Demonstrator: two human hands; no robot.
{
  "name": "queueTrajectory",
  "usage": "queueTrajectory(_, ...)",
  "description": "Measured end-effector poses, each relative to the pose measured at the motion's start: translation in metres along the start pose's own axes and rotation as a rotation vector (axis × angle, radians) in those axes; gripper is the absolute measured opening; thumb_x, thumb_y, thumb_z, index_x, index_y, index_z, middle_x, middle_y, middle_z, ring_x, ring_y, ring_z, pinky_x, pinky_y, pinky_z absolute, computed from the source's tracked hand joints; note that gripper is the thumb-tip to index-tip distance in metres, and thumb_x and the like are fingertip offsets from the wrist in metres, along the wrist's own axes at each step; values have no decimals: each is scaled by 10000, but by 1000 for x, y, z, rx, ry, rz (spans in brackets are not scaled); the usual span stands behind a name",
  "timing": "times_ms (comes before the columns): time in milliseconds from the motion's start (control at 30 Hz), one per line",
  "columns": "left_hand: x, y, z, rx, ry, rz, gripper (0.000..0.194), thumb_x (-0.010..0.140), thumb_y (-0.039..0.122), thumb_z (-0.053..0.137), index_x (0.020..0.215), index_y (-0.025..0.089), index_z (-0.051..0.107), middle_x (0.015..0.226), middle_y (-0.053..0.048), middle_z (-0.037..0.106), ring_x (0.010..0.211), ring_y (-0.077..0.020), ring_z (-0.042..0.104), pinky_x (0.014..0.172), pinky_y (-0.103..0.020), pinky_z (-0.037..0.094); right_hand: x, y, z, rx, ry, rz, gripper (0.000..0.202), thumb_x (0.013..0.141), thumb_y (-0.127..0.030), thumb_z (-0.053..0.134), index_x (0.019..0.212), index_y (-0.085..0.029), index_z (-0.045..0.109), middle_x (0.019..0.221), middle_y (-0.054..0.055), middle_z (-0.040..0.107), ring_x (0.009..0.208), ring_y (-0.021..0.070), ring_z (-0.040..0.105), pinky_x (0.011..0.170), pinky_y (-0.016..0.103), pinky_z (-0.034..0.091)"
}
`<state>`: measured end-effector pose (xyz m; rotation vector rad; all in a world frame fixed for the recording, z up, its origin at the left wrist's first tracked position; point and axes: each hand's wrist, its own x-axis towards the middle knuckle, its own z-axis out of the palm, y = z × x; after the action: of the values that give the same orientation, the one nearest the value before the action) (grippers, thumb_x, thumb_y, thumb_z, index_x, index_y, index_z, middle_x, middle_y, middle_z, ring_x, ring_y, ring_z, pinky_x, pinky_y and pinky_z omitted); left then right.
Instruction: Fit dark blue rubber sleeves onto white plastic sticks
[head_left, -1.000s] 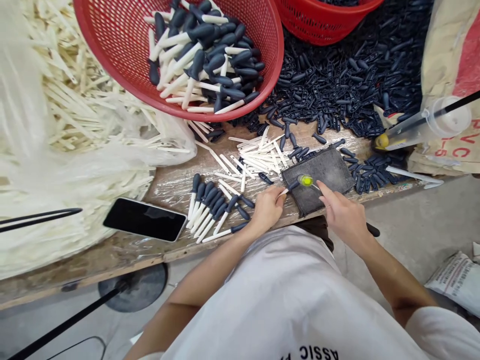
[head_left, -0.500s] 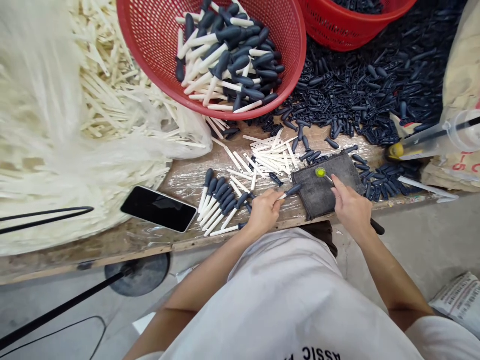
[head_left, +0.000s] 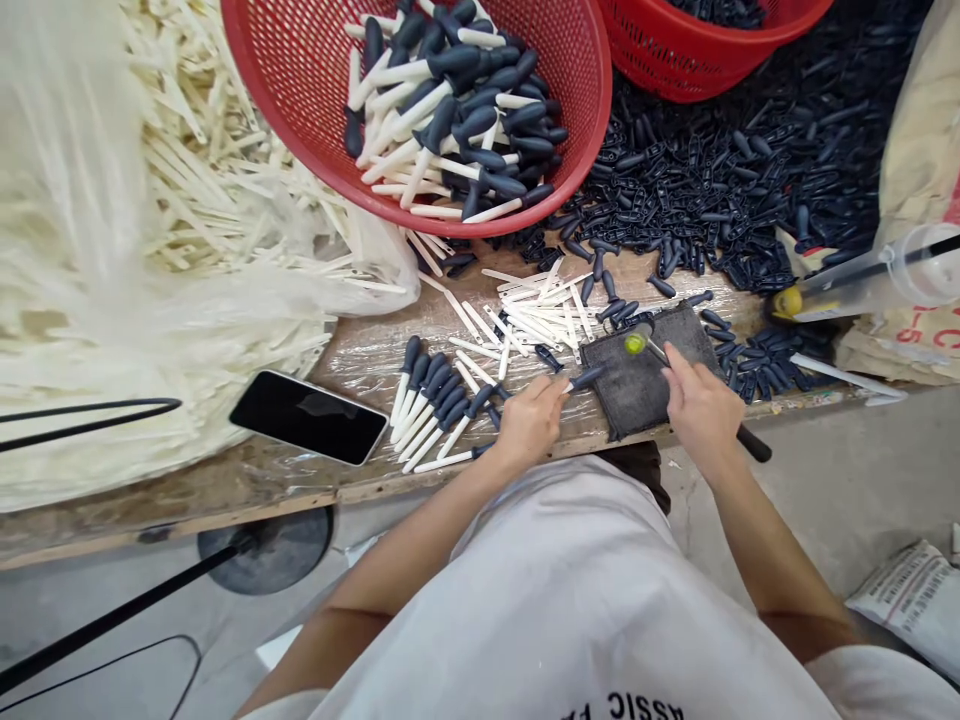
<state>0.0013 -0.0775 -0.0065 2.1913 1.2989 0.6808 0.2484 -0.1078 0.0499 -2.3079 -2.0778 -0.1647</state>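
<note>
At nine o'clock from my left hand (head_left: 531,420) lies a row of dark-handled sticks (head_left: 431,405), a phone (head_left: 309,418) farther out. That hand pinches another stick (head_left: 586,378), its dark end pointing toward two o'clock at the mat (head_left: 651,392). My right hand (head_left: 703,405) is closed around a hammer (head_left: 636,342), its head toward ten o'clock, over the mat.

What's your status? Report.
Left grip holds dark-handled piece; right grip, yellow-headed tool. Piece's dark end over gray pad. Loose dark handles beside pad.
</note>
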Motion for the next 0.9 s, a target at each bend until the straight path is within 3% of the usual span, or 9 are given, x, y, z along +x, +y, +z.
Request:
queueTrajectory(100, -16, -16, -43, 68, 60, -61, 235, 973, 222, 495, 1077, 154, 694, 928, -73, 715, 826, -167, 676, 755, -253, 531, 17, -18, 13, 65, 132, -112, 302, 987, -253, 471, 1164, -201, 710, 1007, 116, 691, 910, 238, 549, 741, 358, 352)
queueTrajectory(167, -30, -29, -79, 180, 53, -138, 227, 959, 233, 513, 1059, 168, 706, 915, -61, 718, 797, -172, 675, 713, -257, 515, 26, -44, 19, 148, 140, -259, 278, 984, -199, 454, 1070, -192, 718, 1039, 112, 685, 954, 240, 525, 814, 375, 358)
queueTrajectory(267, -48, -45, -124, 400, 15, -239, 223, 931, 267, 538, 1005, 185, 733, 886, -65, 719, 793, -215, 670, 707, -302, 497, 38, -94, 25, 213, 13, -461, 269, 985, -156, 424, 1022, -177, 689, 970, 100, 671, 913, 229, 514, 821, 362, 356)
queueTrajectory(333, -53, -49, -139, 483, 17, -279, 234, 920, 305, 551, 994, 189, 740, 913, -82, 724, 861, -253, 666, 759, -337, 496, 45, -122, 28, 188, -91, -491, 234, 973, -141, 432, 1003, -167, 663, 942, 107, 661, 919, 244, 514, 819, 367, 352)
queueTrajectory(433, -46, -46, -135, 407, 55, -300, 252, 936, 325, 530, 964, 186, 738, 941, -82, 732, 901, -241, 667, 820, -333, 500, 49, -140, 29, 145, -170, -469, 203, 945, -103, 447, 1010, -160, 630, 921, 117, 653, 920, 257, 519, 804, 368, 348)
queueTrajectory(567, -16, -39, -104, 269, 37, -338, 247, 946, 272, 504, 909, 190, 733, 917, -63, 735, 872, -200, 677, 809, -294, 501, 47, -127, 21, 94, -155, -457, 197, 927, -94, 454, 987, -161, 630, 912, 123, 642, 910, 272, 512, 789, 384, 336)
queueTrajectory(700, 21, -37, -79, 306, -88, -376, 257, 942, 235, 490, 881, 168, 731, 908, -87, 721, 931, -230, 673, 824, -315, 481, 51, -120, 18, 90, -135, -493, 186, 922, -109, 468, 934, -163, 646, 950, 121, 639, 925, 278, 496, 798, 396, 329)
queueTrajectory(833, 42, -34, -70, 404, -198, -434, 265, 945, 261, 479, 937, 169, 728, 966, -103, 713, 886, -257, 670, 727, -339, 461, 73, -143, 22, 178, -163, -592, 251, 964, -123, 417, 997, -180, 659, 1015, 103, 633, 970, 253, 487, 797, 362, 340)
queueTrajectory(900, 43, -37, -69, 416, -237, -390, 274, 936, 220, 466, 991, 181, 732, 1000, -100, 699, 879, -251, 661, 704, -335, 451, 89, -156, 26, 200, -207, -655, 268, 989, -166, 407, 1018, -187, 673, 1099, 109, 624, 1028, 257, 476, 791, 354, 346)
